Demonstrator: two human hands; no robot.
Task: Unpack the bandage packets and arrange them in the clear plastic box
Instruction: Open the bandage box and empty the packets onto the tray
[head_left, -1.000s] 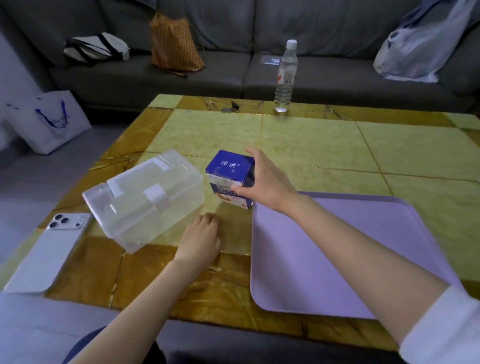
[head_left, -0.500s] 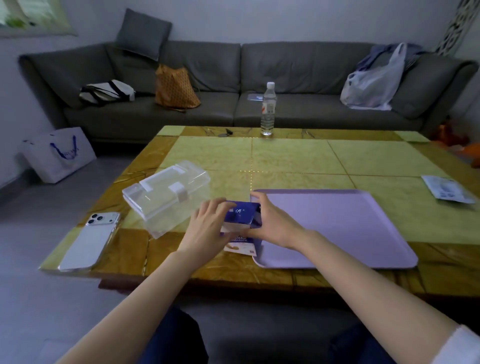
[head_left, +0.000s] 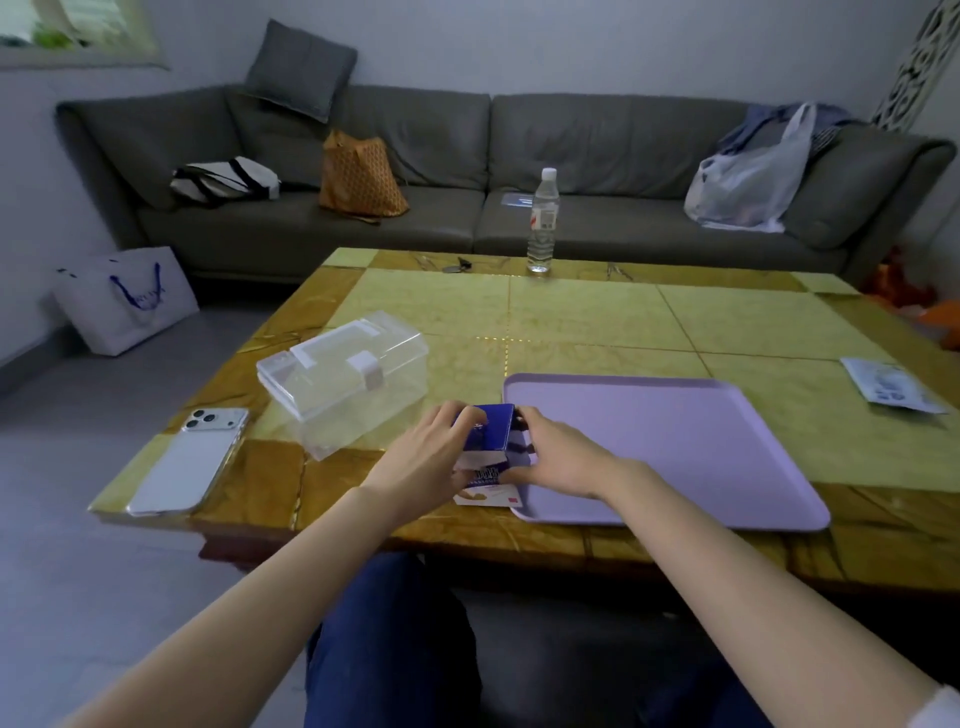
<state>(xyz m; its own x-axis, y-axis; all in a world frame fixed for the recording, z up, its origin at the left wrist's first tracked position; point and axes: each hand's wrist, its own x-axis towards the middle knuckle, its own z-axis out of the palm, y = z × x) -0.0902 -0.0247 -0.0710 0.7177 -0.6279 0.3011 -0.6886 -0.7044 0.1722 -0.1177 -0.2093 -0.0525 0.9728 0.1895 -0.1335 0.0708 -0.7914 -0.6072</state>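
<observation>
Now grasping blue carton with left grip and right grip together at the near edge of the surface, against the corner of the purple tray, top flap lifted; a second ago right grip alone, beside the clear plastic box. Reads as opening under way, that box shut, nothing unpacked. Can't see packets past flap and grips, print too blurred to read

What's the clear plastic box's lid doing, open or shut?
Shut: the lid lies flat on the clear plastic box, its white latch folded down over the front.
</observation>
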